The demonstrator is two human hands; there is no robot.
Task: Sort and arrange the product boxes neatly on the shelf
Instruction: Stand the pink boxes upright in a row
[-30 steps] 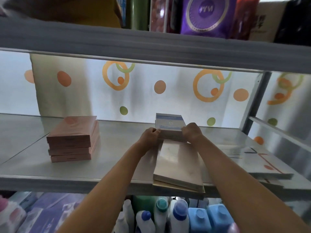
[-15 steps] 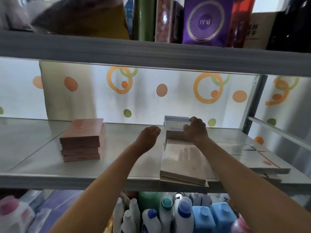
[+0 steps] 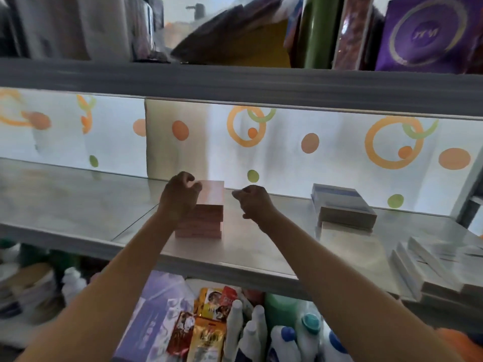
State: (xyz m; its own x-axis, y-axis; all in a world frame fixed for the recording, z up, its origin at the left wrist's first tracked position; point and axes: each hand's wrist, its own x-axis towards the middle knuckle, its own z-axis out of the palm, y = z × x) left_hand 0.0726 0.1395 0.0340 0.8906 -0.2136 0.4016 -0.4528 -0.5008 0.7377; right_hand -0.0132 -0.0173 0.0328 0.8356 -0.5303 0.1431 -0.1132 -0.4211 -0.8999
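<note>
Stood as a stack of pink boxes (image 3: 206,210) midway between the shelf (image 3: 78,205) front and back edges, left of centre; likely light, stiff, slick-wrapped, best squeezed at both short sides. Left hand (image 3: 179,197) curled against the stack's left side, apparently gripping; right hand (image 3: 254,202) loosely curled, empty, just beside its right side.

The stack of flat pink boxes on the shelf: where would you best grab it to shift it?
Probably grip the stack of flat pink boxes by its two short side faces, one hand per side, coming from the front: the boxes lie loose, so squeezing keeps them aligned. The left hand is already there.
</note>
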